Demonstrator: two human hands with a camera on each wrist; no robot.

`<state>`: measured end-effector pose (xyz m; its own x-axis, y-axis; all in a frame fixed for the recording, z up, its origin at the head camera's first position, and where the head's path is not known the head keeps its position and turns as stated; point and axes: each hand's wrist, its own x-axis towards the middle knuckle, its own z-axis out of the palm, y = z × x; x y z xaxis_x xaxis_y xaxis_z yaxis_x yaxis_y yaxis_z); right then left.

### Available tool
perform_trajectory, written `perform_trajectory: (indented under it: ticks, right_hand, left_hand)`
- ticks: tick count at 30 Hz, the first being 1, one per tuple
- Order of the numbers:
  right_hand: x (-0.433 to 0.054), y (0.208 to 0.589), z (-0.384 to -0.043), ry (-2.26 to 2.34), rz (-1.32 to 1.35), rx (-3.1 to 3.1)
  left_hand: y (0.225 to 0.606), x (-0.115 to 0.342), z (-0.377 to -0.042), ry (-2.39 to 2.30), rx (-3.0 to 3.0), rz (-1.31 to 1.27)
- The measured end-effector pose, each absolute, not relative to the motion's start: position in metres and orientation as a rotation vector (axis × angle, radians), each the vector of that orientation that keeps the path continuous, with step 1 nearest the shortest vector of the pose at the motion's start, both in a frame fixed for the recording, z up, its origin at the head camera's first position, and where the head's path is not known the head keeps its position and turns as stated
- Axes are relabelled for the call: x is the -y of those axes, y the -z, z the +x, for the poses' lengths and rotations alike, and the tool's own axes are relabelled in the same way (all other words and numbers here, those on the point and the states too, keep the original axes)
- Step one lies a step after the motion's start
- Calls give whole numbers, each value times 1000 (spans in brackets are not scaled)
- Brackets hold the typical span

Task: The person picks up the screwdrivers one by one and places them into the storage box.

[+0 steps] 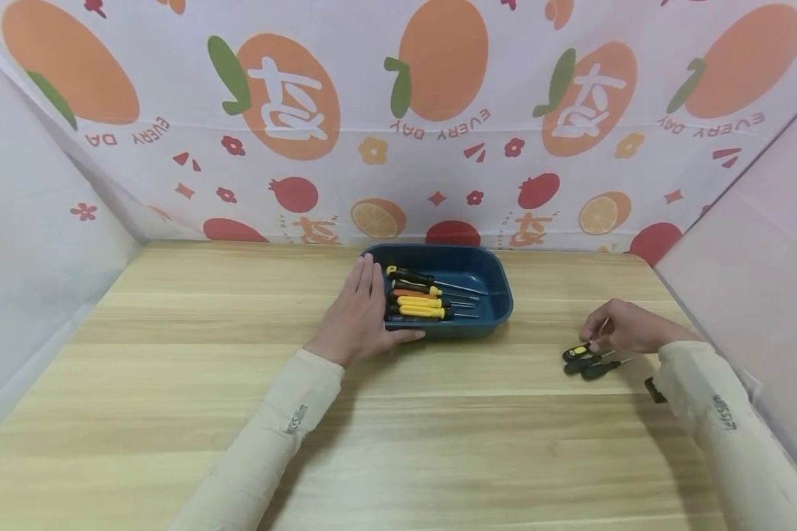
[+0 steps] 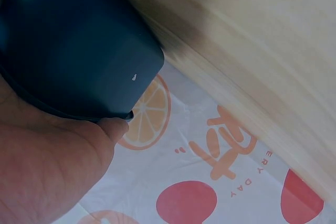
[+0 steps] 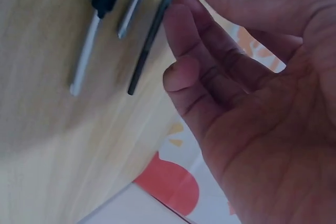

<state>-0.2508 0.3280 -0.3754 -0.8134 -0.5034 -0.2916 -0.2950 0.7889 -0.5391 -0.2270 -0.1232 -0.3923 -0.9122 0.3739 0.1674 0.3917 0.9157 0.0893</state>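
Note:
My left hand (image 1: 359, 317) rests against the left end of a dark blue plastic bin (image 1: 485, 332), straight fingers along its side and thumb by the front rim. In the left wrist view the thumb (image 2: 113, 129) touches the rim of the bin (image 2: 79, 51). Several screwdrivers with yellow, black and orange handles (image 1: 421, 302) lie inside. At the right, my right hand (image 1: 627, 328) pinches a black-and-yellow screwdriver (image 1: 576, 352) at its handle, partly out of the right wrist view. Two black-handled screwdrivers (image 1: 598, 370) lie right beside it on the table.
The wood-grain table (image 1: 438, 442) meets a fruit-print cloth (image 1: 385, 169) behind the bin. White cloth walls stand at the left (image 1: 33, 243) and right (image 1: 757, 221). A small black object (image 1: 654, 390) shows by the right sleeve.

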Motion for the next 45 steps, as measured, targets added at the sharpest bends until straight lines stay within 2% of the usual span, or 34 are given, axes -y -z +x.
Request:
perform_trajectory:
  ticks: [15,22,34,45]
  right_hand:
    - [-329,384,-251,658,-530,-2643]
    - [-321,383,-257,601,-663,-2774]
    - [-246,353,-273,759,-713,-2954]
    - [-170,346,-289,808,-847,-2971]
  left_hand:
    - [391,123,-227,189,2945,-574]
    - [391,123,-225,190,2945,-574]
    - [391,122,-224,189,2954,-566]
    - [391,122,-229,240,2970,-560]
